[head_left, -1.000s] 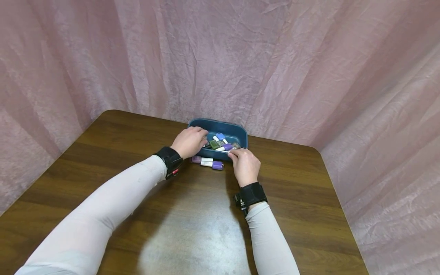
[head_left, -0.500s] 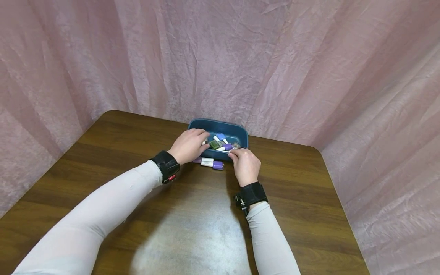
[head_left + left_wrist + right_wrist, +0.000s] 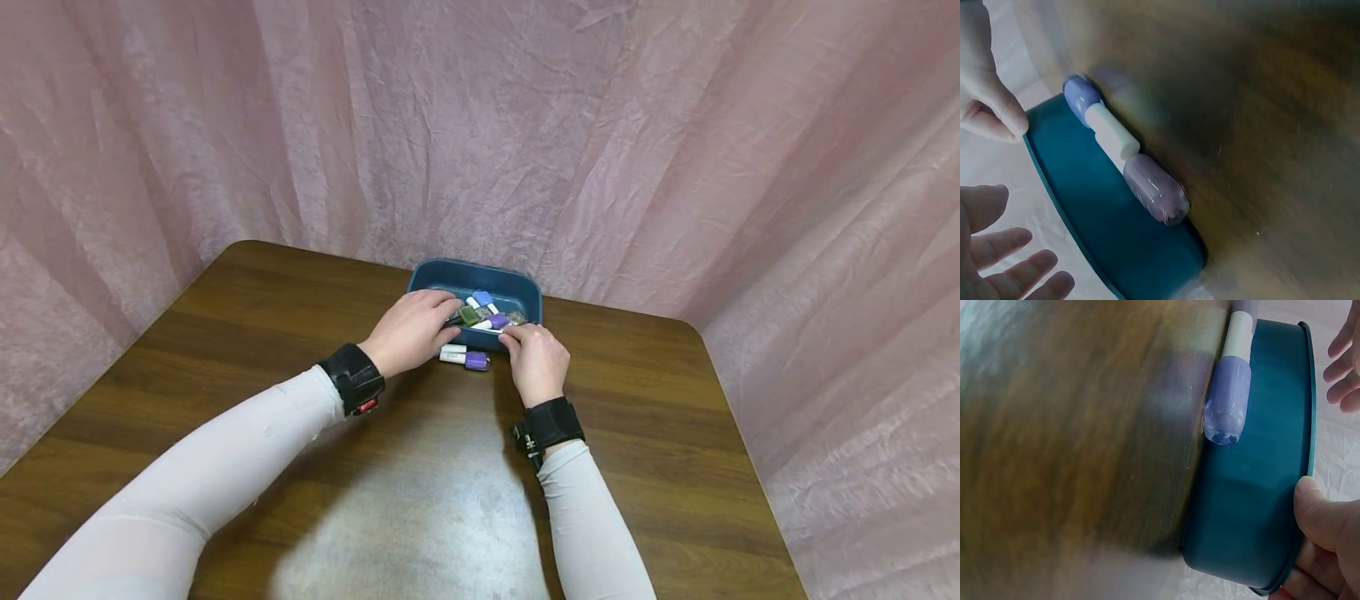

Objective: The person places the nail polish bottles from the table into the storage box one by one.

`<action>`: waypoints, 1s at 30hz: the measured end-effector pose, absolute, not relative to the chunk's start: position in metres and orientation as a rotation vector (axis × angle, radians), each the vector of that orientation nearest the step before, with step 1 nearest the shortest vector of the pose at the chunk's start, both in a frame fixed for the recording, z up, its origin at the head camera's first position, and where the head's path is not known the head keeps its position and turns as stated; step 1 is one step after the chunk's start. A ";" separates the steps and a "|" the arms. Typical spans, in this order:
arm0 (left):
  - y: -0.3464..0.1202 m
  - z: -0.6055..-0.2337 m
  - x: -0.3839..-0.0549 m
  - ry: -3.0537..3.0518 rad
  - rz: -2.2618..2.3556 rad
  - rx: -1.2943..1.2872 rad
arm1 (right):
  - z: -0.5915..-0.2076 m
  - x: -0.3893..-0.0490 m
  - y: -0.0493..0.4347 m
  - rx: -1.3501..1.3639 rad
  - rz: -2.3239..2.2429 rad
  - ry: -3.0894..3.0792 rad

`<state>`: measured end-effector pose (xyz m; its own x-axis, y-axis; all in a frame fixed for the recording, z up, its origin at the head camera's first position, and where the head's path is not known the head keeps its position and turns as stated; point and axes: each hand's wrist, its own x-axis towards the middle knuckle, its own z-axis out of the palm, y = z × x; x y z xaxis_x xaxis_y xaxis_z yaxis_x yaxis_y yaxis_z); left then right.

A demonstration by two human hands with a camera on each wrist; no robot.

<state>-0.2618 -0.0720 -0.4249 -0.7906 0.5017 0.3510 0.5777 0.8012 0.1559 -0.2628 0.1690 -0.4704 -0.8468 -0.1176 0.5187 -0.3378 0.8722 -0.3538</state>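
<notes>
A teal bin (image 3: 468,273) holds several small bottles that look like nail polish: a blue one (image 3: 483,297), a green one (image 3: 469,316) and a purple one (image 3: 498,320). My right hand (image 3: 537,362) pinches the bin's near rim at its right end, thumb outside. Fingers spread, my left hand (image 3: 411,329) hovers at the left part of the near rim with nothing in its grasp. Against the bin's front wall, a purple bottle (image 3: 1230,397) and a mauve bottle (image 3: 1157,190) lie on the table, white caps side by side. In the head view my left hand hides the mauve glass.
The brown wooden table (image 3: 637,433) has a bright glare patch near its front. A pink curtain (image 3: 480,125) hangs right behind the bin and along the sides. Black straps (image 3: 553,422) wrap both wrists.
My left hand has drawn back from inside the bin toward its near rim, now covering the mauve bottle. My right hand keeps its pinch on the rim, and the bin has barely moved.
</notes>
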 end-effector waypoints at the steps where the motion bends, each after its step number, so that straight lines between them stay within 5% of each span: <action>1: -0.072 -0.425 -0.260 -2.692 -0.372 -0.836 | -0.471 -0.263 0.169 0.330 0.604 -2.546; 30: -0.075 -0.443 -0.229 -2.638 -0.343 -0.933 | -0.470 -0.263 0.167 0.317 0.614 -2.562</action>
